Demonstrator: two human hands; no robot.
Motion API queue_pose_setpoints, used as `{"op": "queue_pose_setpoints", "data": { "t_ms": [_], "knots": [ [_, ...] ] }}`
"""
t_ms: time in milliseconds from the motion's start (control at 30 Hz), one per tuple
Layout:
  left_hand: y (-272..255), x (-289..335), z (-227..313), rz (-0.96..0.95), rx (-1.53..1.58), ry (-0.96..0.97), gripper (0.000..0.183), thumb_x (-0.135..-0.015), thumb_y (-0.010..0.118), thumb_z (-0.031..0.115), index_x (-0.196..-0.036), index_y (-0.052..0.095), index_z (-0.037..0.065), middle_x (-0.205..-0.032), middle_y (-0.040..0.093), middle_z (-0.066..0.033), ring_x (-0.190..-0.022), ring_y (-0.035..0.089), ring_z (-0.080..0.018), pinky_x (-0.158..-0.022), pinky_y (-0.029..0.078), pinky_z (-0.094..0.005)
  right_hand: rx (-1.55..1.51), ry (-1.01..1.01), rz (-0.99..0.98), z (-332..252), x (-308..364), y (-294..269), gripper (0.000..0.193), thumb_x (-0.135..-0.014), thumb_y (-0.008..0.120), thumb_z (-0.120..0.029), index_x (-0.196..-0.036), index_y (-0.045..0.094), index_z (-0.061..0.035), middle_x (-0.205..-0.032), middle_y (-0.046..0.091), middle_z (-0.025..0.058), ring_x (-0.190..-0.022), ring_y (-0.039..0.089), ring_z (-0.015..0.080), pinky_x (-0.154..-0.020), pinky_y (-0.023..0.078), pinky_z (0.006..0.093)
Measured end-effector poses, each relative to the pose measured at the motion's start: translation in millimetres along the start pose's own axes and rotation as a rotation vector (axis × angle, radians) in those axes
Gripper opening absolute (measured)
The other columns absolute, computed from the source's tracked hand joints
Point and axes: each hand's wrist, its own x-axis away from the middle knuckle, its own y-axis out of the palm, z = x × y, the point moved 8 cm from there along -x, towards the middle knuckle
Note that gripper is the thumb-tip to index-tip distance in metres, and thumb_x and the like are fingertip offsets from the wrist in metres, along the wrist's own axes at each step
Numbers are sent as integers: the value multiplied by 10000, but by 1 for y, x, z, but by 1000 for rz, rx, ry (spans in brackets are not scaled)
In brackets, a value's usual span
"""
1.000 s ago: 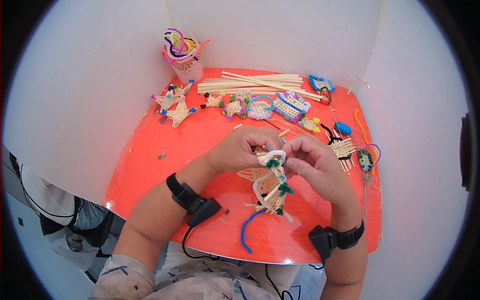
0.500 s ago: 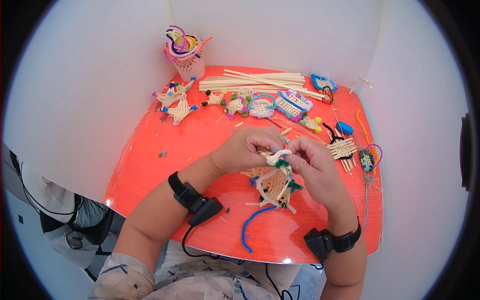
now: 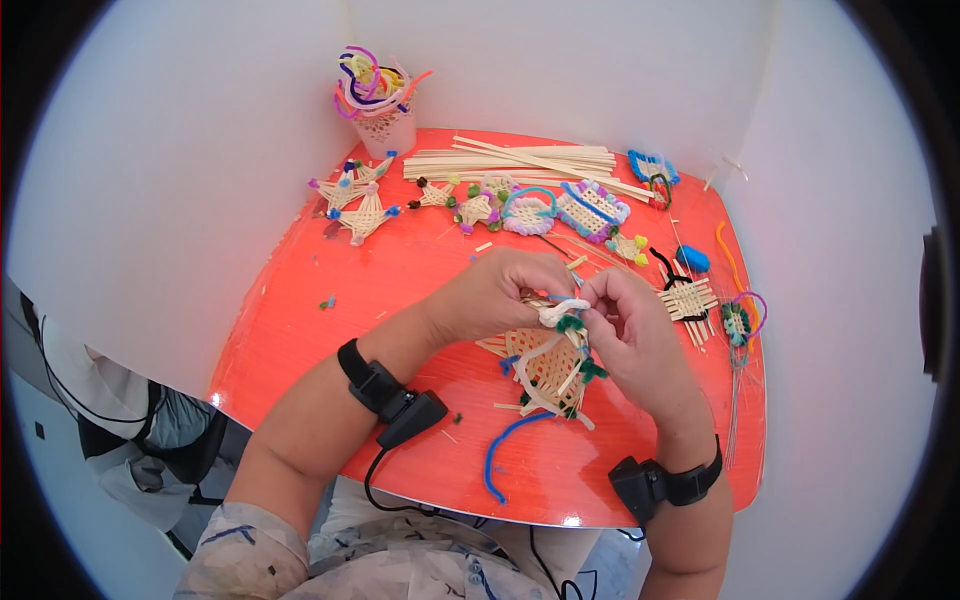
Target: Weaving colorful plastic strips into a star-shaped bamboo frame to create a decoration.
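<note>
Between my hands hangs a woven piece of pale flat strips, its open lattice trimmed with white, green and blue pipe cleaners. My left hand grips its upper edge, thumb and fingers closed. A white pipe cleaner loops along that edge between both hands. My right hand pinches at the loop's right end, beside a dark green tuft; the fingertips partly hide what they hold. Below the woven piece, a loose blue pipe cleaner curves across the red table.
At the back left stands a pink cup of coloured pipe cleaners. Pale strips lie along the back, with woven stars and trimmed woven squares before them. An unfinished woven square and a blue bundle lie right.
The view has shifted slightly, moving the far table items a little to the right. Both hands keep their hold at the woven piece's upper edge, with barely any finger movement.
</note>
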Motion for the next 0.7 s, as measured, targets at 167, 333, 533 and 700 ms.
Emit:
{"op": "queue_pose_setpoints", "data": {
  "t_ms": [167, 333, 533, 700],
  "knots": [
    [5, -4, 11, -43, -428, -73, 190, -772, 787, 137, -894, 690, 30, -875, 670, -54, -822, 630, -155, -727, 491, -300, -197, 36, 60, 6, -3, -14, 70, -959, 572, -83, -966, 585, -15, -863, 580, 9, -760, 538, 70, -661, 469, 226],
    [14, -4, 14, -8, -563, -171, 329, -744, 782, 165, -982, 611, 18, -829, 667, -101, -745, 657, -216, -651, 513, -332, -107, 31, 2, 4, 1, -15, 156, -943, 623, -171, -936, 604, -16, -840, 584, 3, -773, 538, 70, -660, 464, 236],
    [25, -7, 24, -48, -664, -243, 443, -712, 769, 98, -1067, 508, 58, -828, 655, -87, -803, 656, -242, -700, 514, -363, -196, 153, -41, 17, 2, -16, 148, -920, 629, -159, -863, 611, -24, -797, 583, -8, -743, 547, 65, -649, 458, 236],
    [27, -5, 25, -90, -698, -179, 484, -681, 760, 36, -1105, 529, 79, -856, 652, -33, -885, 646, -189, -739, 515, -329, -549, 226, 15, 19, 2, -18, 162, -961, 572, -189, -909, 575, -36, -726, 541, -16, -675, 548, 87, -653, 492, 258]
  ]
}}
